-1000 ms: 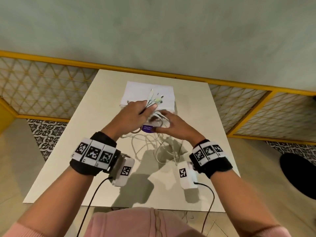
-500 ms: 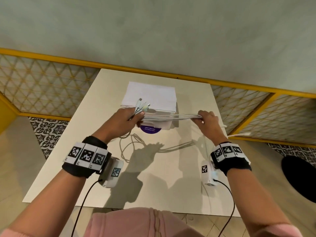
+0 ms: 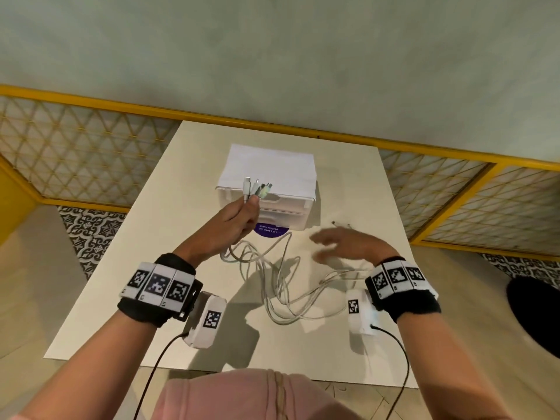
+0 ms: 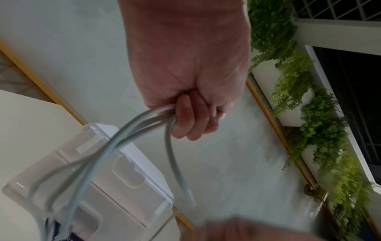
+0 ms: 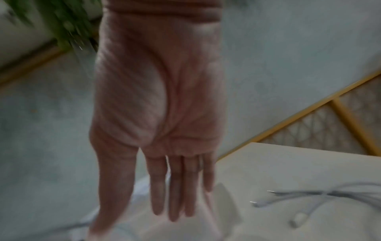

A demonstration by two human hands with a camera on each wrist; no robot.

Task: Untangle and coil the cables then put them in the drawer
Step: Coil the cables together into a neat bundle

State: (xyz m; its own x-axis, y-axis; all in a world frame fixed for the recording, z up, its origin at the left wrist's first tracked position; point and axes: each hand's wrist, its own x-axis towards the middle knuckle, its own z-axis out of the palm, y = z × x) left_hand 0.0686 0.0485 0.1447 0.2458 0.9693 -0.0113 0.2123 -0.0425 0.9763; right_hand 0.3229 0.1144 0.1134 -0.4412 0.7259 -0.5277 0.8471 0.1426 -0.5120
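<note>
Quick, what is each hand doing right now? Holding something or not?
Left hand: fingers curled round the bunch of white cables, plug ends sticking up.
Right hand: open, fingers straight, holding nothing, above the table.

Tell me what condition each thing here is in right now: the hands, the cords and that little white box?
left hand: fingers curled round the cables just below their plugs, raised off the table.
right hand: open, fingers straight, holding nothing.
cables: uncoiled, loose loops sprawled on the table.
plugs: bunched together, sticking up above the left hand.
drawer unit: drawers closed.
</note>
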